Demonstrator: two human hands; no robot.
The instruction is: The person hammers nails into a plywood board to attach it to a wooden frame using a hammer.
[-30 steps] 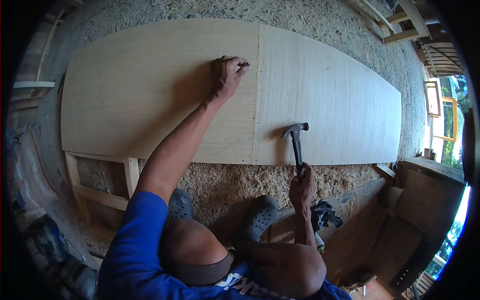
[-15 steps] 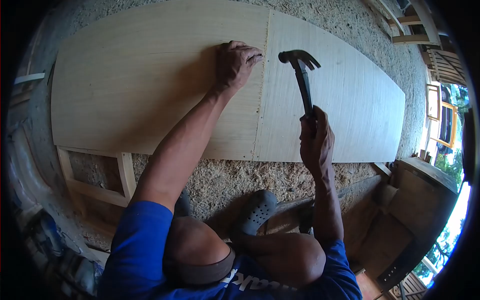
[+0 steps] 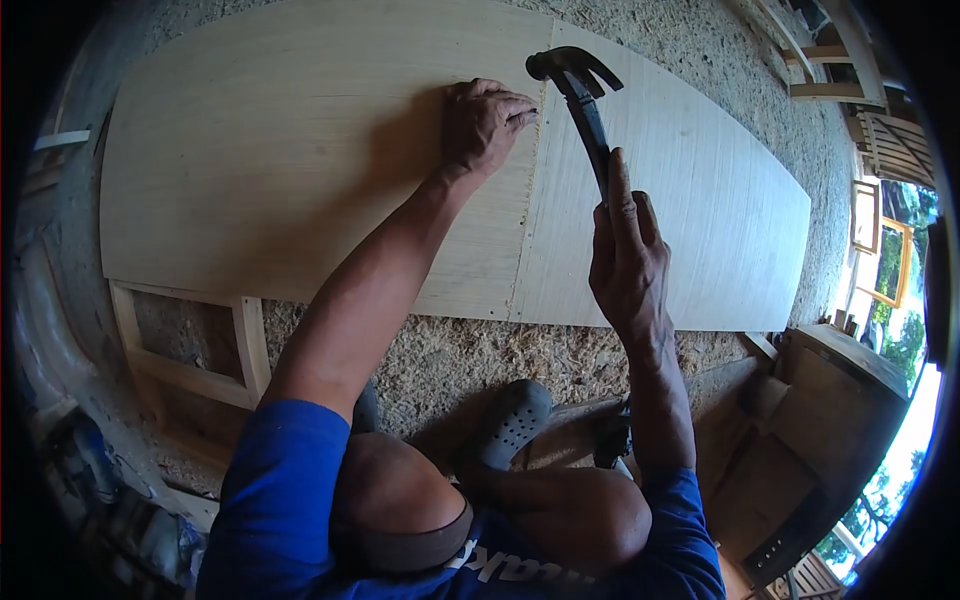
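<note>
A broad plywood panel [image 3: 270,150] meets a second plywood panel [image 3: 710,220] along a rough-edged seam, with small nail heads or holes dotted near it. My left hand [image 3: 487,125] rests on the first panel beside the seam, thumb and fingertips pinched together; whatever they hold is too small to make out. In my right hand [image 3: 632,260] is the handle of a claw hammer [image 3: 588,125], with the forefinger stretched along it. The hammer's head is above the seam, just right of and beyond my left fingertips, its face turned left and its claw right.
Beneath the panels' near left corner shows a light wooden frame [image 3: 190,375]. Wood shavings [image 3: 440,365] cover the ground by my clog [image 3: 515,420]. A dark wooden cabinet-like box [image 3: 840,400] stands at right. More timber frames [image 3: 835,90] lie at the upper right.
The hammer has moved up and left, closer to my left hand. My right forefinger now extends along the handle. My left hand stays pinched near the seam, slightly further right in view.
</note>
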